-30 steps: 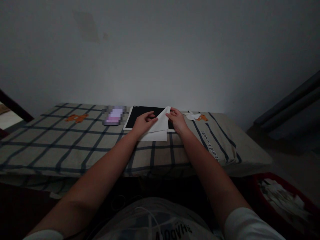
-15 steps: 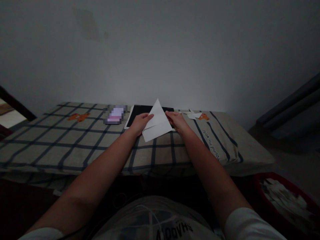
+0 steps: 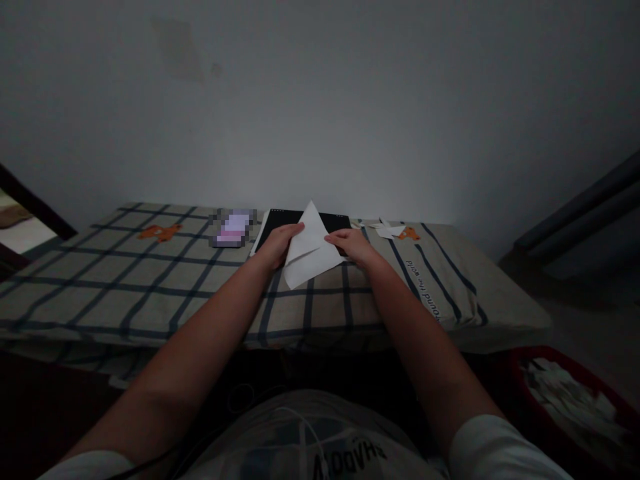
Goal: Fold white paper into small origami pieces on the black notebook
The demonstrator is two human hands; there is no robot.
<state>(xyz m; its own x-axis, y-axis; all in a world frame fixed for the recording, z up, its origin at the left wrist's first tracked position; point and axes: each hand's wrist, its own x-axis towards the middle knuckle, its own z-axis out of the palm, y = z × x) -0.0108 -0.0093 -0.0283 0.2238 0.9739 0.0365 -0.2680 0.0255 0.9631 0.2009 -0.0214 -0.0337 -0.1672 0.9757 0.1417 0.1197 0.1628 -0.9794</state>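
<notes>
The white paper [image 3: 309, 241], over the dark panel [image 3: 280, 219] on the cloth-covered surface [image 3: 210, 293], is already folded to a far point; a near strip seems unfolded. Left hand [image 3: 280, 245] and right hand [image 3: 351, 244] pinch opposite edges.

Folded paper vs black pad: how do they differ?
Colour: the folded paper is white; the black pad has a dark top with a pale edge.
Shape: the folded paper comes to a point at its far end; the black pad looks four-sided.
Pose: left hand and right hand hold the folded paper; the black pad lies beneath.
Shared: hands partly cover both.
</notes>
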